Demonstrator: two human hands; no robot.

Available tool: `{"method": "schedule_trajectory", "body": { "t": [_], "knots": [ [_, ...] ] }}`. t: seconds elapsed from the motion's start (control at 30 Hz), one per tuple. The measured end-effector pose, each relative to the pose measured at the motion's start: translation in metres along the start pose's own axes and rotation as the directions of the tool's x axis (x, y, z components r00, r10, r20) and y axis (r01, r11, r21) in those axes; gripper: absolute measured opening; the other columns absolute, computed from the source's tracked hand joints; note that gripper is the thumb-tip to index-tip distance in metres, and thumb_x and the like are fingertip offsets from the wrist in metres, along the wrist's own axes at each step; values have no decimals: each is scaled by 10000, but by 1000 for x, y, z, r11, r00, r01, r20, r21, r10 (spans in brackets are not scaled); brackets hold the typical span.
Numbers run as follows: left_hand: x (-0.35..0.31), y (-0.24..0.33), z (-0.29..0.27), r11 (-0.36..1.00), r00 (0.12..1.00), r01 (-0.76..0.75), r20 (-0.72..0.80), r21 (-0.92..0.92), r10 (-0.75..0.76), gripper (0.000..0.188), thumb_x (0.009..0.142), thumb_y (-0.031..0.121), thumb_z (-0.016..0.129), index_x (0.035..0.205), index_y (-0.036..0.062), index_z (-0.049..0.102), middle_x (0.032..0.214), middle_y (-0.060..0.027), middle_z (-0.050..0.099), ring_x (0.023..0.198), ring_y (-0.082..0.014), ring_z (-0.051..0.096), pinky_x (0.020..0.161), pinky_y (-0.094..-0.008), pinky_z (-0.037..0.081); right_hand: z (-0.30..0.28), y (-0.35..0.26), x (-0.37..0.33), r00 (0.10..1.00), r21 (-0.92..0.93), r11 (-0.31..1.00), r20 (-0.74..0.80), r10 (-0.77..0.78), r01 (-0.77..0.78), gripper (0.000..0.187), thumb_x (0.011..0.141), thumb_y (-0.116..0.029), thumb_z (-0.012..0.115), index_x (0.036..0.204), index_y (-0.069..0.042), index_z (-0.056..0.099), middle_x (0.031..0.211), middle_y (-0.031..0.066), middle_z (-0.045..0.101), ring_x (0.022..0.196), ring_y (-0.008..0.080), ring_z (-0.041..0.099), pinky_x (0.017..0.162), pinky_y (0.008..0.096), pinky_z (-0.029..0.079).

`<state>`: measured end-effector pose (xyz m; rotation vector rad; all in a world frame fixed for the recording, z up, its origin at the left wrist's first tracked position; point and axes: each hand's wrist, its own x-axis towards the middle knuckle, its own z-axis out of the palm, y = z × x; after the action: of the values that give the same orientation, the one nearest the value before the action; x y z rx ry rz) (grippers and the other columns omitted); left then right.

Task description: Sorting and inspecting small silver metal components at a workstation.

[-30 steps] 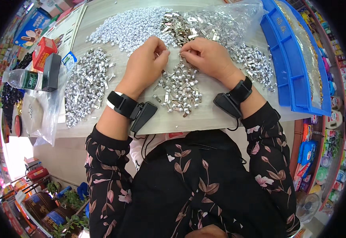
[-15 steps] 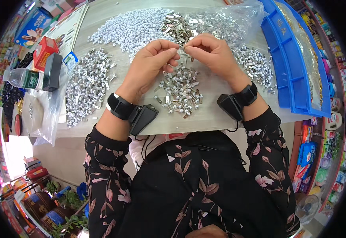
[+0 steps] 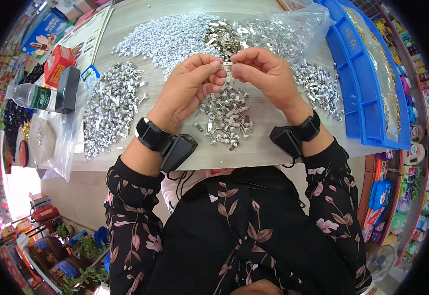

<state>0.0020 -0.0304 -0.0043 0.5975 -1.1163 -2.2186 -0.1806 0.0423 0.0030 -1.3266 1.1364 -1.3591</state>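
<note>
The person's flowered black sleeves are reaching over the near edge of the table [image 3: 258,150], and a black strapped device is sitting on each wrist. Between the forearms, a small pile of metal clips with white caps [image 3: 226,115] is lying loosely spread. Just beyond it, the left hand [image 3: 190,86] is pinching a small metal piece [image 3: 227,63] between thumb and fingertip, holding it above the table. The right hand [image 3: 268,78] is bringing thumb and forefinger close around the piece's other end; whether they are gripping it, I cannot tell. A larger pile of capped clips [image 3: 108,108] is lying to the left, another [image 3: 317,86] to the right, beside a blue tray [image 3: 353,105]. Farther off, white caps [image 3: 167,37] are spreading next to bare metal strips [image 3: 221,39], and a clear plastic bag [image 3: 293,27] is lying beside those.
</note>
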Motion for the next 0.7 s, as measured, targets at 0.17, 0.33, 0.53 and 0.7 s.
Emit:
{"method": "schedule_trajectory", "body": {
  "t": [0.17, 0.33, 0.53, 0.7],
  "knots": [
    [0, 1, 0, 996, 1000, 11, 30, -86, -8, 125, 904, 96, 529, 979, -3, 543, 831, -65, 609, 697, -99, 599, 614, -188, 525, -1, 5, 0, 992, 84, 996, 129, -14, 3, 186, 860, -77, 601, 1032, -9, 596, 868, 32, 622, 753, 78, 559, 693, 207, 464],
    [0, -1, -2, 991, 998, 18, 58, -135, -10, 123, 906, 90, 522, 975, -10, 540, 832, -72, 611, 696, -106, 605, 613, -191, 532, 1, 3, -2, 987, 105, 994, 159, 24, -41, 164, 858, -78, 603, 1005, -6, 597, 881, 35, 620, 769, 86, 562, 708, 215, 465],
    [1, 0, -2, 986, 997, 24, 70, -162, -13, 117, 904, 84, 525, 970, -12, 539, 842, -82, 615, 706, -112, 613, 620, -197, 538, 3, 7, 0, 999, 55, 998, 36, 11, -13, 147, 861, -79, 601, 987, -4, 594, 896, 33, 617, 804, 91, 565, 737, 216, 463],
    [0, -3, 4, 992, 1000, -2, -4, -124, 2, 113, 898, 75, 534, 969, -12, 536, 844, -92, 618, 722, -125, 622, 624, -212, 543, 1, 9, -2, 998, 56, 998, 56, -18, 15, 149, 866, -77, 596, 995, -3, 590, 925, 35, 614, 851, 92, 568, 778, 220, 460]
  ]
}}
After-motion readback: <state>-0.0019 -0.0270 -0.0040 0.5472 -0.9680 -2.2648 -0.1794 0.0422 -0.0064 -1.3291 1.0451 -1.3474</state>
